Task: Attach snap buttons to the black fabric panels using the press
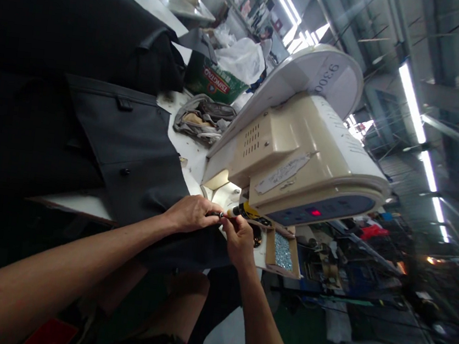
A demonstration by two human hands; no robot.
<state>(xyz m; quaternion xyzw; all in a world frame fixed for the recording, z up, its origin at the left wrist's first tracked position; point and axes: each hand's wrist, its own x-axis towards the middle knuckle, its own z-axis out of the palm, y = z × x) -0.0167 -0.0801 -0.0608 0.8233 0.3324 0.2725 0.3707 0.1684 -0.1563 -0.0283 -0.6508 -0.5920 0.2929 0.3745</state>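
My left hand [191, 213] is closed in a pinch on a small dark strip [215, 213] of the black material, just in front of the machine's working point. My right hand [240, 242] is closed too, thumb and fingertips meeting at a tiny shiny piece at the strip's end; what exactly it pinches is too small to make out. Below both hands drapes the black sheet material [141, 184], which carries small dark fittings. The cream press machine [297, 157] stands over the fingertips, with a yellow-and-black part [250, 212] beside them and a red-lit display.
An open cardboard box [296, 259] of small silvery metal parts sits right of my right hand. A grey cloth bag [204, 119] and a green Tsingtao box [199, 77] stand behind on the white table [188, 153]. Dark material [64, 26] is heaped at the left.
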